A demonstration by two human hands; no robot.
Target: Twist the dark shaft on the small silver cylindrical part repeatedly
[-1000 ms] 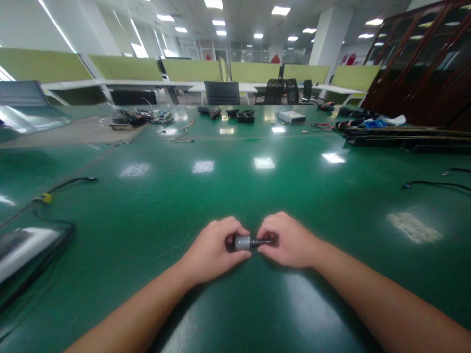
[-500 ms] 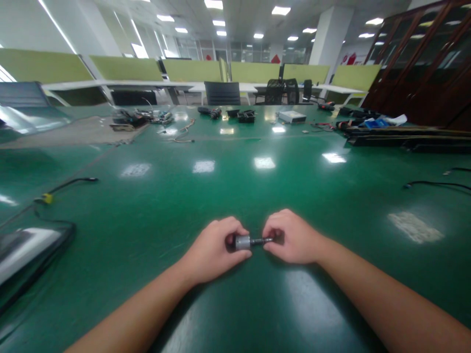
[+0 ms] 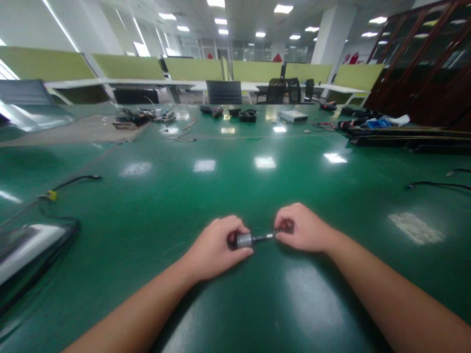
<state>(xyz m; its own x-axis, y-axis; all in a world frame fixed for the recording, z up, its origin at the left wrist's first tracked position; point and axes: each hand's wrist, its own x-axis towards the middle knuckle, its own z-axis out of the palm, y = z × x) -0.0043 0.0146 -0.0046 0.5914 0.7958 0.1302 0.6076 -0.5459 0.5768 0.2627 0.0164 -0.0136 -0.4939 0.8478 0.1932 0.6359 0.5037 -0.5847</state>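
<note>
My left hand (image 3: 217, 247) is closed around a small grey metal cylinder (image 3: 244, 240), perhaps a motor, held between thumb and fingers. From its right end a thin shaft (image 3: 263, 238) sticks out, dark near the cylinder and bright at the tip. Just beyond that tip, my right hand (image 3: 303, 228) pinches a small dark piece (image 3: 279, 230) that looks ridged; most of it is hidden by the fingers. The piece is close to the shaft tip, and the two appear slightly apart. Both hands are low over the green tabletop (image 3: 221, 196).
A device with a pale casing (image 3: 40, 240) and a black cable lies at the left edge. Another black cable (image 3: 437, 184) reaches in from the right. Along the far side are a white box (image 3: 293, 116), black parts (image 3: 247, 115) and long black panels (image 3: 405, 139).
My right hand has moved right and slightly up, away from the cylinder, with the dark piece in its fingers. More of the shaft's bright tip shows. My left hand has barely moved.
</note>
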